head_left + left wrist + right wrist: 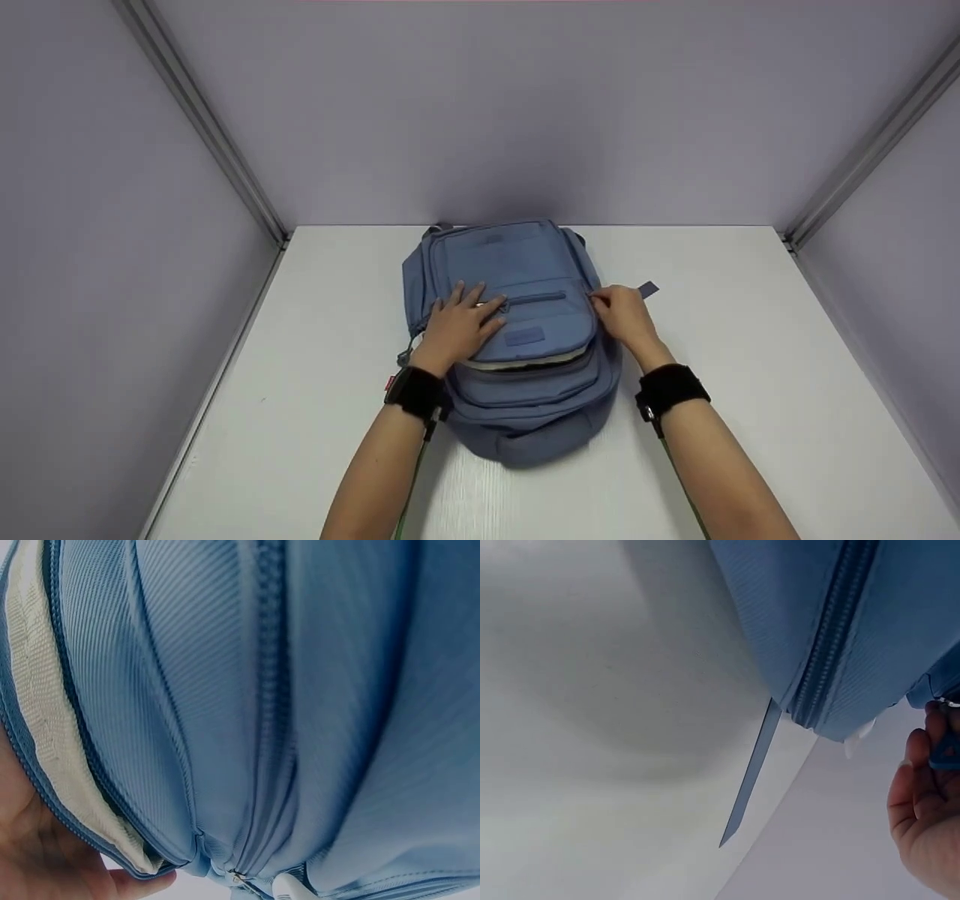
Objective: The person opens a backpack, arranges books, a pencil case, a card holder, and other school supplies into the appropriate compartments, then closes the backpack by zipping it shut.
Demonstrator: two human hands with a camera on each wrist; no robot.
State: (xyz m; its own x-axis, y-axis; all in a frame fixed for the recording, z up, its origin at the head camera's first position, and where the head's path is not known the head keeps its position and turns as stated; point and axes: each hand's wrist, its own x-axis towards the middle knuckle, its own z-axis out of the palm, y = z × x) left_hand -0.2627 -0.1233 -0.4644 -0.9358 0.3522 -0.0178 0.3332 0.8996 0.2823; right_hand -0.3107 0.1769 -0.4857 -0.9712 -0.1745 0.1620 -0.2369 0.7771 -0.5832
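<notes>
A blue backpack (499, 259) lies on its back on the white table, its front pocket unzipped along the lower edge. Cream lining (46, 720) shows in that gap in the left wrist view. My left hand (459, 330) rests on the front of the pocket, fingers spread, beside a short horizontal zipper (536, 298). At the pocket's right edge my right hand (626, 315) pinches a blue zipper pull (946, 754), seen best in the right wrist view. The pocket's inside is mostly hidden.
A loose blue strap (649, 289) sticks out to the right of the bag over the white table (337, 315). Grey panels (495, 112) stand behind and on both sides. Each wrist wears a black band (673, 390) with a cable.
</notes>
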